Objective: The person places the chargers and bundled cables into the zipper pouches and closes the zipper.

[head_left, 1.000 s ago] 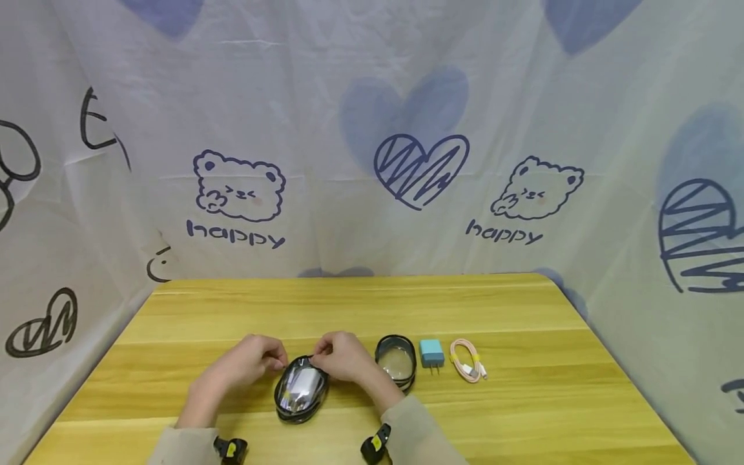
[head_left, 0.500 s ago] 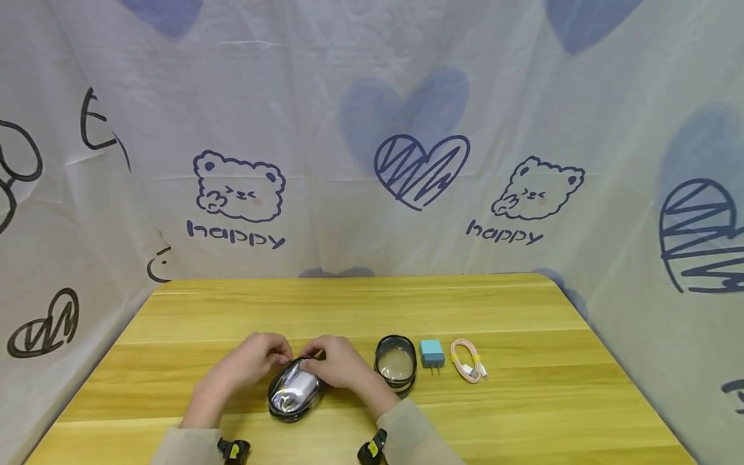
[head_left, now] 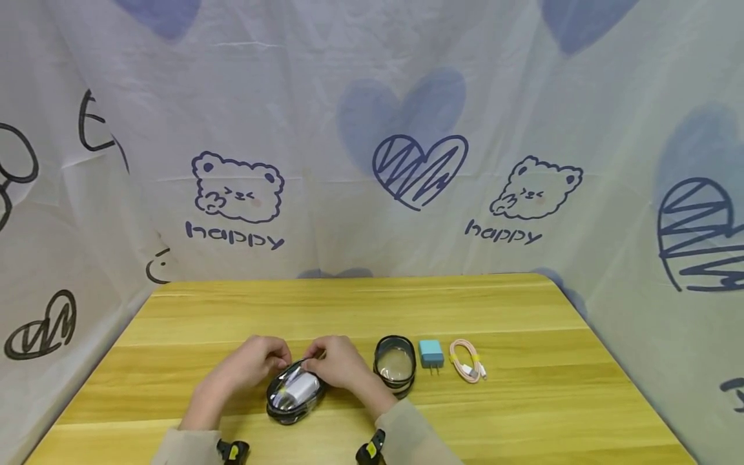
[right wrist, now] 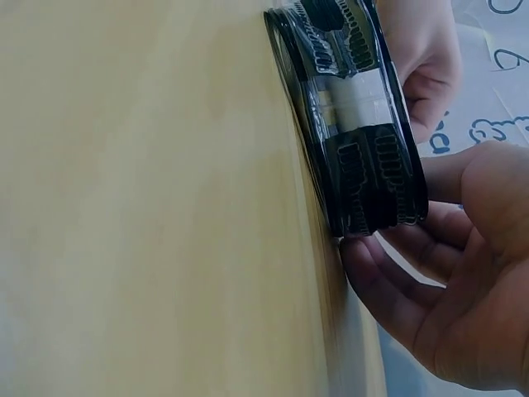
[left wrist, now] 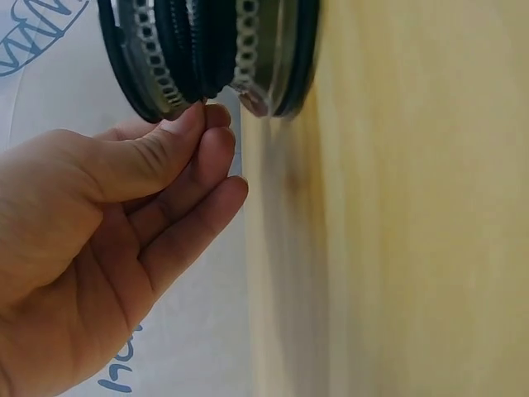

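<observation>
A clear oval zip pouch (head_left: 285, 402) with black trim is between my two hands at the near middle of the table. A white block-shaped item (head_left: 303, 385) shows inside it; in the right wrist view, the white item (right wrist: 362, 99) sits behind the clear side wall, between stretches of black zip (right wrist: 364, 169). My left hand (head_left: 252, 361) pinches the pouch's far-left edge by the zip, between thumb and forefinger (left wrist: 216, 153). My right hand (head_left: 340, 367) grips the far-right end, its thumb on the top face and fingers (right wrist: 388, 285) at the lower edge.
Right of my right hand stands a second clear pouch (head_left: 401, 383) with black trim. Beyond it lie a blue plug-in charger (head_left: 431, 353) with its prongs toward me and a coiled pink cable (head_left: 456, 358) with yellow ties. A printed cloth (head_left: 325, 213) hangs behind the table.
The pouch has shifted slightly left and turned, so the white item shows more plainly. My right thumb has moved onto its top face. My left hand has edged right along the rim.
</observation>
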Tool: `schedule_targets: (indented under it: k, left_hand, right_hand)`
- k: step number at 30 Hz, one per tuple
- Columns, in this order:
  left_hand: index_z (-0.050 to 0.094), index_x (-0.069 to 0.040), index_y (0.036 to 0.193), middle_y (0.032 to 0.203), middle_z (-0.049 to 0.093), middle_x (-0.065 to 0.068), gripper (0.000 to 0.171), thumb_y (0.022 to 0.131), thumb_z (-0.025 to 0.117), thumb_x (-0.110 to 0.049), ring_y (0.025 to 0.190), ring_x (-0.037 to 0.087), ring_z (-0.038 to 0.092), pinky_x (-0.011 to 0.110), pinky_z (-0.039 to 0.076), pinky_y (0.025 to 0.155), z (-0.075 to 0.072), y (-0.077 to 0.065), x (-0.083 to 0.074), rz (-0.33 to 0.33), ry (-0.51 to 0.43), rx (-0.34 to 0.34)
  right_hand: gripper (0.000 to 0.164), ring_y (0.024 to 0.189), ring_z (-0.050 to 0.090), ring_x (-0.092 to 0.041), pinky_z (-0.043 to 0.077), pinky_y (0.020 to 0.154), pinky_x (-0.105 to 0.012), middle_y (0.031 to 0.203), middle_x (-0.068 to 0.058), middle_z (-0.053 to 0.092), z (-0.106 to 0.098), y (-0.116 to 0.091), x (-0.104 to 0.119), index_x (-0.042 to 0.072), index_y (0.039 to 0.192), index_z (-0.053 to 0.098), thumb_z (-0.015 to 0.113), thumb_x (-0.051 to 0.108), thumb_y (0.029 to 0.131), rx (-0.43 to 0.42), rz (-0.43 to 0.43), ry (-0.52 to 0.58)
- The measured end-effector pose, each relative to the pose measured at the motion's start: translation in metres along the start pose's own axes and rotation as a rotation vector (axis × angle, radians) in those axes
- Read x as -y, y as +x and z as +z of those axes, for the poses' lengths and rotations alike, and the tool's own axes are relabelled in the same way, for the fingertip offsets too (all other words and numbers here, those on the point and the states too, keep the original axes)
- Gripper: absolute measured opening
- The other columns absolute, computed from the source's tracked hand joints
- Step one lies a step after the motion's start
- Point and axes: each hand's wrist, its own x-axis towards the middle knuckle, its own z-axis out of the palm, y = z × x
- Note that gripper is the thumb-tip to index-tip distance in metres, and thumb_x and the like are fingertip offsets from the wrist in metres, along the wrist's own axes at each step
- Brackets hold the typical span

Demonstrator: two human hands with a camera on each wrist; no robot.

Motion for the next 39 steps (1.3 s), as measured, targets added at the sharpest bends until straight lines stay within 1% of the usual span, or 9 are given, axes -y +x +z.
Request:
schedule_targets:
  k: [6, 8, 14, 18, 22, 24, 28, 32, 39]
  left_hand:
    - [0.072, -0.01, 0.086, 0.084, 0.07, -0.005, 0.016, 0.092, 0.069, 0.004, 0.077, 0.006, 0.06, 0.027, 0.057, 0.07, -0.006, -0.003, 0.003, 0.04, 0.003, -0.014]
    - [0.073, -0.009, 0.086, 0.084, 0.07, -0.004, 0.016, 0.091, 0.069, 0.006, 0.077, 0.006, 0.06, 0.027, 0.057, 0.069, -0.007, -0.005, 0.004, 0.036, -0.006, -0.01]
    - [0.073, -0.01, 0.087, 0.084, 0.07, -0.005, 0.018, 0.092, 0.067, 0.007, 0.078, 0.008, 0.061, 0.026, 0.056, 0.07, -0.008, -0.005, 0.003, -0.001, -0.034, 0.011]
    - [0.073, -0.012, 0.086, 0.085, 0.07, -0.006, 0.02, 0.092, 0.066, 0.006, 0.08, 0.008, 0.062, 0.026, 0.057, 0.073, -0.006, -0.004, 0.003, -0.011, -0.028, 0.015]
    - [0.073, -0.013, 0.087, 0.086, 0.071, -0.007, 0.019, 0.093, 0.068, 0.003, 0.081, 0.008, 0.063, 0.026, 0.058, 0.075, -0.006, -0.004, 0.002, 0.012, -0.018, 0.011]
    - [0.074, -0.014, 0.088, 0.088, 0.072, -0.007, 0.018, 0.094, 0.068, 0.002, 0.082, 0.007, 0.064, 0.026, 0.058, 0.076, -0.006, -0.003, 0.002, 0.025, -0.01, 0.007]
    - [0.074, -0.013, 0.089, 0.088, 0.072, -0.007, 0.017, 0.095, 0.068, 0.001, 0.082, 0.006, 0.063, 0.027, 0.058, 0.075, -0.005, 0.0, 0.0, 0.052, -0.003, -0.01]
    - [0.074, -0.012, 0.088, 0.088, 0.071, -0.006, 0.017, 0.096, 0.068, 0.002, 0.082, 0.006, 0.063, 0.028, 0.058, 0.075, -0.002, 0.003, -0.001, 0.068, 0.003, -0.036]
    - [0.073, -0.011, 0.088, 0.087, 0.071, -0.005, 0.016, 0.095, 0.068, 0.002, 0.082, 0.008, 0.063, 0.029, 0.058, 0.074, 0.002, 0.005, -0.001, 0.051, 0.0, -0.045]
  right_hand:
    - [0.006, 0.068, 0.056, -0.005, 0.049, 0.063, -0.022, 0.075, 0.007, 0.064, -0.003, 0.001, -0.001, 0.011, 0.085, 0.074, 0.077, 0.013, 0.09, -0.06, 0.028, -0.052]
    - [0.008, 0.068, 0.055, -0.006, 0.048, 0.062, -0.023, 0.074, 0.007, 0.063, -0.004, 0.001, -0.001, 0.01, 0.084, 0.073, 0.076, 0.012, 0.09, -0.065, 0.039, -0.076]
    - [0.007, 0.07, 0.056, -0.008, 0.049, 0.064, -0.024, 0.077, 0.005, 0.063, -0.008, 0.001, 0.0, 0.009, 0.087, 0.071, 0.076, 0.013, 0.091, -0.014, 0.05, -0.066]
    - [0.007, 0.075, 0.058, -0.007, 0.051, 0.068, -0.023, 0.084, 0.004, 0.066, -0.009, 0.001, -0.002, 0.009, 0.097, 0.074, 0.073, 0.013, 0.092, 0.04, 0.033, -0.043]
    - [0.022, 0.088, 0.064, -0.007, 0.053, 0.077, -0.023, 0.103, 0.001, 0.073, -0.009, 0.003, -0.002, 0.01, 0.114, 0.077, 0.069, 0.01, 0.093, 0.085, -0.003, -0.022]
    - [0.026, 0.094, 0.066, -0.008, 0.054, 0.081, -0.024, 0.112, 0.0, 0.074, -0.01, 0.003, -0.001, 0.012, 0.119, 0.077, 0.069, 0.01, 0.094, 0.103, -0.025, -0.021]
    - [0.022, 0.102, 0.066, -0.009, 0.053, 0.089, -0.025, 0.115, 0.002, 0.075, -0.009, 0.002, 0.001, 0.016, 0.117, 0.079, 0.071, 0.014, 0.096, 0.12, -0.065, -0.036]
    - [0.018, 0.108, 0.066, -0.009, 0.052, 0.095, -0.026, 0.112, 0.003, 0.076, -0.006, 0.001, 0.003, 0.017, 0.112, 0.081, 0.072, 0.016, 0.097, 0.104, -0.079, -0.049]
    - [0.015, 0.109, 0.066, -0.009, 0.052, 0.096, -0.027, 0.111, 0.001, 0.077, -0.004, 0.003, 0.002, 0.015, 0.108, 0.081, 0.072, 0.015, 0.097, 0.08, -0.07, -0.057]
